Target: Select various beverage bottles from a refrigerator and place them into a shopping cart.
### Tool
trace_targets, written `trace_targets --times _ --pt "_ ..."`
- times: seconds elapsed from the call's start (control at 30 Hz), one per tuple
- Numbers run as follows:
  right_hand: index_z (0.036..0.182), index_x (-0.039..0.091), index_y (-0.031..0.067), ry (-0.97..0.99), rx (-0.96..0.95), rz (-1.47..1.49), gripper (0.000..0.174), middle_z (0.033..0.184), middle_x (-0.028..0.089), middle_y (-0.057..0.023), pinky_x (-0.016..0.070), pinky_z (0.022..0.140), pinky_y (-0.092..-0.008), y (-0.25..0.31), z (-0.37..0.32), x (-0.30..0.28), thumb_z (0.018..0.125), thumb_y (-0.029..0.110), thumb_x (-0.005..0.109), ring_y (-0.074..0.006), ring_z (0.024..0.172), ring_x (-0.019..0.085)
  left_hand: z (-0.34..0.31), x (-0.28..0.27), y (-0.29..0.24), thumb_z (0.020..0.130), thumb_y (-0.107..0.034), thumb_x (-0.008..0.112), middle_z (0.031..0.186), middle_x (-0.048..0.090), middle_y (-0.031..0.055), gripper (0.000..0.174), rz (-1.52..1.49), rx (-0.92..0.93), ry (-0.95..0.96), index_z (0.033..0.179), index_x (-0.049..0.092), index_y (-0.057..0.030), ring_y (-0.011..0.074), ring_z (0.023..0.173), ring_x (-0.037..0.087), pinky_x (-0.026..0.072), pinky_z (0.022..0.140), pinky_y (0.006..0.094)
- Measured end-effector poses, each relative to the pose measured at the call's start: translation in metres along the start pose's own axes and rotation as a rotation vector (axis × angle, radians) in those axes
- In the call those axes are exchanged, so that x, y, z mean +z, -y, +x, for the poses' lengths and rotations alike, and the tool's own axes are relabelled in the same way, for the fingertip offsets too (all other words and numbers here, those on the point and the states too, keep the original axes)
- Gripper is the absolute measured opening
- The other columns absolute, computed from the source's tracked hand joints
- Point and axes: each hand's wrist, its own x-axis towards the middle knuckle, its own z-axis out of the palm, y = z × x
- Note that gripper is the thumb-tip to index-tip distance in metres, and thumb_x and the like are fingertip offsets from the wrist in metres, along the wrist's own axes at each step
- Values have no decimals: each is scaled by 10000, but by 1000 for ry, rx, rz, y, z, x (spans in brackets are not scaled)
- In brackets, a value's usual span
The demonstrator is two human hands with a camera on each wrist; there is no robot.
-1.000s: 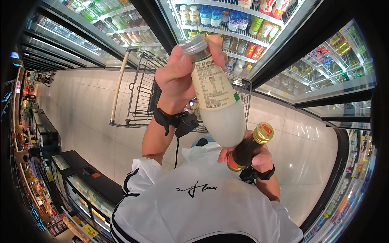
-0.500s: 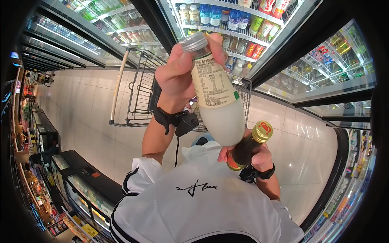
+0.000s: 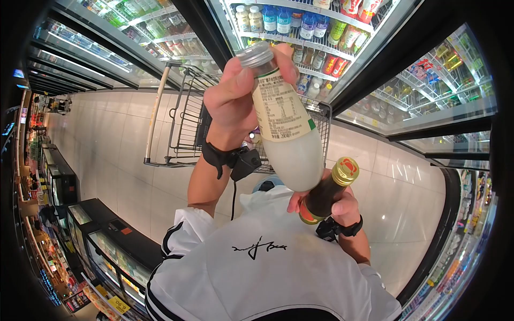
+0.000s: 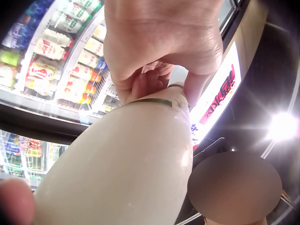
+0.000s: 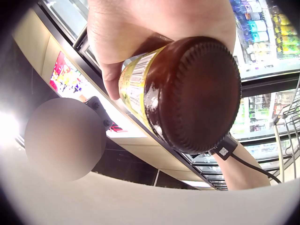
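Observation:
My left hand (image 3: 233,101) grips the neck of a glass bottle (image 3: 293,160) of cloudy white drink, just under its silver screw cap (image 3: 255,55). The bottle slants down to the right, its cream label (image 3: 282,109) of small print turned up to the head view. Beside its base, my right hand (image 3: 347,209) holds a small dark brown bottle (image 3: 323,196) with a gold cap (image 3: 346,170). The right wrist view shows that bottle's ridged base (image 5: 206,96) and a barcode on its yellow label (image 5: 137,82).
Beyond the hands stands a wire shopping cart (image 3: 184,115) with items inside. Glass-door fridges with shelves of drinks (image 3: 300,37) line the far side. A low black display case (image 3: 115,243) is at the left, and more shelves (image 3: 460,251) curve along the right.
Both hands keep their grips. The dark bottle has shifted slightly up and to the left in the head view, and the white bottle has barely moved.

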Motion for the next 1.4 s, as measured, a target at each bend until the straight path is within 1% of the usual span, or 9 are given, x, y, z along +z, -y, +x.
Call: trace_targets --times 0.07,0.13,0.37,0.57,0.73,0.83,0.97,1.03,1.4 --pt "1152 560 -46 -20 -11 8 653 1021 641 -232 526 707 -484 0 -1 1 640 312 750 -444 865 668 0 1 -1 893 -369 611 1070 575 177 529 -105 32 54 1076 561 124 213 863 626 533 729 307" --pt "1165 552 -51 -44 16 -25 685 1025 646 -235 529 712 -458 2 -2 3 638 342 747 -420 861 671 0 13 -5 893 -456 555 881 400 5 439 142 -48 -76 950 552 -21 108 698 316 292 580 261" --pt "1176 539 -64 -60 31 -79 736 989 658 -229 533 705 -424 2 0 4 633 393 736 -389 845 679 1 19 4 932 -480 467 878 405 20 468 150 -61 -132 964 549 -20 143 719 345 332 636 294" --pt "1183 515 -40 -93 11 -72 729 982 655 -236 538 689 -438 3 3 7 639 393 733 -392 847 680 2 27 13 949 -517 413 889 459 64 550 144 -45 -238 1096 560 -7 212 782 425 400 720 358" --pt "1152 500 -20 -97 -11 -58 666 1001 636 -238 542 666 -431 3 5 6 669 380 726 -415 847 675 2 41 15 989 -549 305 1032 606 220 635 -59 -177 -225 1299 429 -8 364 880 638 509 848 518" --pt "1146 495 -19 -105 -21 -44 652 1006 629 -239 545 660 -428 2 5 5 678 373 724 -420 844 673 0 42 15 998 -580 253 1031 636 243 668 38 -185 -254 1324 391 -14 392 799 677 541 793 547" --pt "1165 493 -22 -108 -13 -35 671 998 634 -235 546 663 -432 4 7 7 670 368 725 -417 850 674 -1 39 19 1013 -568 236 889 640 196 630 46 -149 -238 1291 412 -31 370 701 667 558 697 515" --pt "1165 504 -33 -110 -9 -30 674 991 637 -230 550 666 -438 4 8 8 662 359 723 -416 847 677 0 35 19 1026 -488 358 788 646 183 485 73 -116 -222 1129 480 -30 321 655 694 575 590 395" --pt "1054 523 -44 -168 -34 -84 596 898 622 -177 558 610 -423 5 6 -5 719 433 648 -392 727 684 -7 33 12 1023 -447 404 727 634 189 406 30 -168 -349 1003 477 -47 292 592 677 564 535 375"
